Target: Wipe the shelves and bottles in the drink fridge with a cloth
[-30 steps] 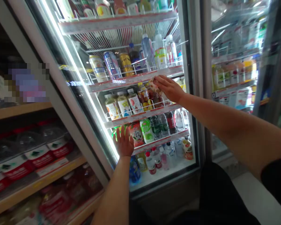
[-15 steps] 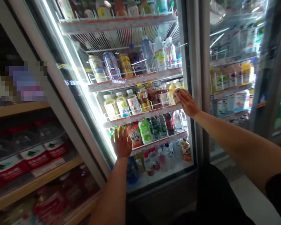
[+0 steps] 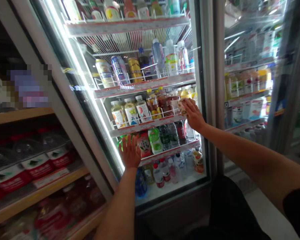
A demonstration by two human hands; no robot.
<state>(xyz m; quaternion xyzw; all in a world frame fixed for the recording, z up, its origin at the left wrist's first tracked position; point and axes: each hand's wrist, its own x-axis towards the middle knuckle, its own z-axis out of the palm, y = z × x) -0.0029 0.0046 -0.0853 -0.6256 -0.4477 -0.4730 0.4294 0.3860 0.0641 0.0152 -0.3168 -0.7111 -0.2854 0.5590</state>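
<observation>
A pale cloth with brown spots (image 3: 182, 106) lies bunched under the fingers of my right hand (image 3: 193, 115), pressed on the glass door (image 3: 171, 193) of a drinks fridge. Behind the glass, bottles on the middle shelf are partly covered by the cloth and hand. My left hand (image 3: 130, 152) rests with spread fingers on the same door, lower and further left. It holds nothing. Past its fingertips show a red drink pack (image 3: 144, 144) and a green-and-white one (image 3: 155, 140).
On the left, wooden shelves carry red-capped jars (image 3: 40, 163) behind a metal frame. A second glass-fronted fridge (image 3: 250, 83) stands at the right. My dark-clothed knee (image 3: 225, 200) is close to the fridge's lower edge.
My right hand has slid the cloth a short way left and slightly down across the glass. My left hand has stayed where it was.
</observation>
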